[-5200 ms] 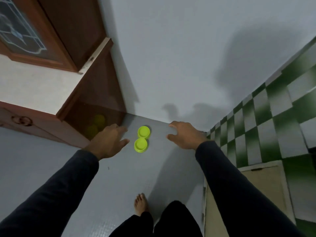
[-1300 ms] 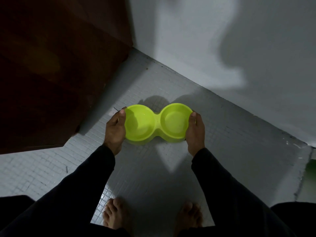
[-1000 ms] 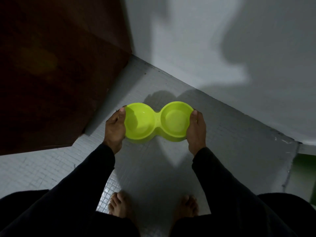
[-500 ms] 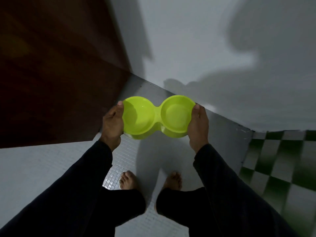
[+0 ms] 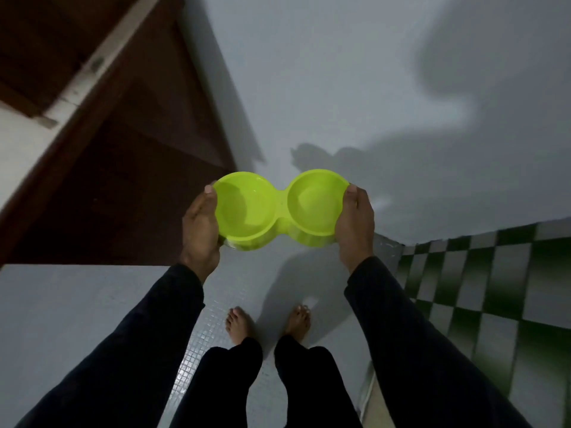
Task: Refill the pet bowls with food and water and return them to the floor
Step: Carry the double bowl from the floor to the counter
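From the head camera, looking down, a lime-green double pet bowl (image 5: 279, 208) is held in the air in front of the body, well above the grey tiled floor (image 5: 92, 304) and the two bare feet (image 5: 239, 324). The left hand (image 5: 200, 230) grips the left end, thumb on the rim and fingers curled out of sight beneath; the right hand (image 5: 353, 225) grips the right end the same way. Both cups look empty, though the left may hold a film of water; it is hard to tell in this dim light. A dark wooden cabinet (image 5: 123, 180) stands to the left, a plain wall (image 5: 340, 88) ahead, and green-and-white checked tiles (image 5: 494, 288) to the right. The step in hand seems to be carrying the bowl off for refilling. To do it well, keep both ends level so nothing tips out, keep the thumbs hooked on the rim, and turn clear of the cabinet corner.
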`<action>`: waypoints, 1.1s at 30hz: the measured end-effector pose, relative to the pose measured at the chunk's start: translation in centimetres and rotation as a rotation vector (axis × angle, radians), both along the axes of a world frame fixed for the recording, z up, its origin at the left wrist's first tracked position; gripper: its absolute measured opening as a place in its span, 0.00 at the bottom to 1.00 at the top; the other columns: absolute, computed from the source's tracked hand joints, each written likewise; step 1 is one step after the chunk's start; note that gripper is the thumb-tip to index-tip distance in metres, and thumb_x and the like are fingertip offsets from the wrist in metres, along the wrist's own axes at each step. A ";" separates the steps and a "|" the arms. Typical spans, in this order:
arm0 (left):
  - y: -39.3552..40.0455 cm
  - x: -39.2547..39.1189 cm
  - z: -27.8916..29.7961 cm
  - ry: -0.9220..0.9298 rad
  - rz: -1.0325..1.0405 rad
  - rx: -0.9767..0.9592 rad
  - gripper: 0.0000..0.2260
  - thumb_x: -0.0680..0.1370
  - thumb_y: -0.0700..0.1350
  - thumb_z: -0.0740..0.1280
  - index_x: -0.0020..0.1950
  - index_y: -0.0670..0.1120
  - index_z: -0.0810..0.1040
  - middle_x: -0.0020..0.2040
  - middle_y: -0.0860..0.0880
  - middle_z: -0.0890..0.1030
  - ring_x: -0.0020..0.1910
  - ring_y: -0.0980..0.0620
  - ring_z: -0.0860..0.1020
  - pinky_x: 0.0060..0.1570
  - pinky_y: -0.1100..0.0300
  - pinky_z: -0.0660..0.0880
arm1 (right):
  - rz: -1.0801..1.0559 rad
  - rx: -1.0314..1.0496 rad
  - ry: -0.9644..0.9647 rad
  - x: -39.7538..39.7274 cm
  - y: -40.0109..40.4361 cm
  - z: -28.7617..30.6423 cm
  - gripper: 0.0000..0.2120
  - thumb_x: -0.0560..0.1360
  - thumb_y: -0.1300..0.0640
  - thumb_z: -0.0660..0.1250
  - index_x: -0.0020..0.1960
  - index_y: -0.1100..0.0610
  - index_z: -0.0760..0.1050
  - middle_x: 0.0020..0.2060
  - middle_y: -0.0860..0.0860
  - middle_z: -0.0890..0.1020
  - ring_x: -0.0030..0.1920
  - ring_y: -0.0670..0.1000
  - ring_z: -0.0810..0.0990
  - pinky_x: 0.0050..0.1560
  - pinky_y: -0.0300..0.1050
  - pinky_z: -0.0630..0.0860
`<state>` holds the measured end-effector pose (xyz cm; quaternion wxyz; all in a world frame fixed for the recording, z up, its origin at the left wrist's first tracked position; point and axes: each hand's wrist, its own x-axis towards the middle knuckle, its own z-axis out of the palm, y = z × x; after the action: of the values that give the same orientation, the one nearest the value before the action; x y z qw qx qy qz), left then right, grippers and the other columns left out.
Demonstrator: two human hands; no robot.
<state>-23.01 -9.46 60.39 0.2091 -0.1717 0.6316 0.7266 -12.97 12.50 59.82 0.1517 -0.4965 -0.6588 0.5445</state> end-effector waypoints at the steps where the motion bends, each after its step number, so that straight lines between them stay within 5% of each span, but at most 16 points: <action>1: 0.1 -0.1 1.5 0.008 0.005 0.008 0.29 0.73 0.66 0.69 0.68 0.51 0.80 0.64 0.49 0.83 0.65 0.45 0.80 0.66 0.37 0.75 | -0.003 0.002 0.006 -0.1 0.0 1.9 0.15 0.85 0.45 0.54 0.62 0.49 0.76 0.58 0.51 0.80 0.57 0.53 0.77 0.55 0.47 0.73; 6: 1.2 -0.6 9.0 0.049 0.044 0.039 0.24 0.76 0.62 0.70 0.64 0.46 0.83 0.61 0.46 0.85 0.62 0.43 0.82 0.65 0.38 0.76 | -0.033 0.020 0.040 -0.3 0.6 9.8 0.16 0.84 0.45 0.55 0.62 0.50 0.76 0.57 0.50 0.80 0.56 0.53 0.76 0.52 0.45 0.70; 10: 2.7 -1.2 13.3 0.092 0.083 0.037 0.12 0.82 0.50 0.68 0.60 0.44 0.84 0.53 0.47 0.87 0.53 0.50 0.85 0.54 0.51 0.81 | -0.060 0.049 0.079 -0.1 1.6 14.3 0.16 0.84 0.43 0.55 0.61 0.48 0.77 0.60 0.50 0.80 0.58 0.54 0.76 0.59 0.49 0.74; 14: 4.1 -2.0 15.8 0.175 0.048 0.025 0.18 0.75 0.55 0.71 0.58 0.46 0.86 0.57 0.47 0.86 0.59 0.46 0.83 0.65 0.42 0.77 | -0.097 0.052 0.126 0.2 2.8 17.7 0.15 0.83 0.43 0.55 0.58 0.47 0.77 0.56 0.50 0.80 0.58 0.55 0.77 0.60 0.51 0.74; 17: 5.6 -2.2 18.1 0.198 0.042 0.011 0.10 0.78 0.52 0.70 0.51 0.48 0.86 0.55 0.47 0.86 0.59 0.45 0.83 0.64 0.41 0.78 | -0.138 0.013 0.188 0.8 3.9 20.0 0.11 0.83 0.44 0.57 0.54 0.45 0.77 0.54 0.48 0.80 0.56 0.54 0.77 0.58 0.49 0.74; 24: 9.1 -2.2 22.1 0.256 -0.016 0.071 0.26 0.72 0.58 0.73 0.63 0.42 0.83 0.59 0.47 0.85 0.60 0.47 0.83 0.66 0.42 0.77 | -0.212 0.036 0.286 3.0 6.4 24.4 0.10 0.82 0.44 0.58 0.55 0.44 0.78 0.54 0.48 0.81 0.56 0.53 0.78 0.55 0.46 0.73; 33: 11.9 -0.7 26.1 0.224 -0.160 0.136 0.18 0.74 0.57 0.72 0.59 0.48 0.84 0.59 0.51 0.85 0.60 0.48 0.82 0.65 0.43 0.77 | -0.356 0.128 0.282 6.9 6.9 28.1 0.14 0.83 0.44 0.57 0.58 0.49 0.78 0.51 0.47 0.79 0.55 0.54 0.77 0.59 0.51 0.75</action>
<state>-23.75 2.49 86.50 0.2057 -0.0239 0.6118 0.7634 -6.07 19.41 87.93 0.3671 -0.5133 -0.5663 0.5302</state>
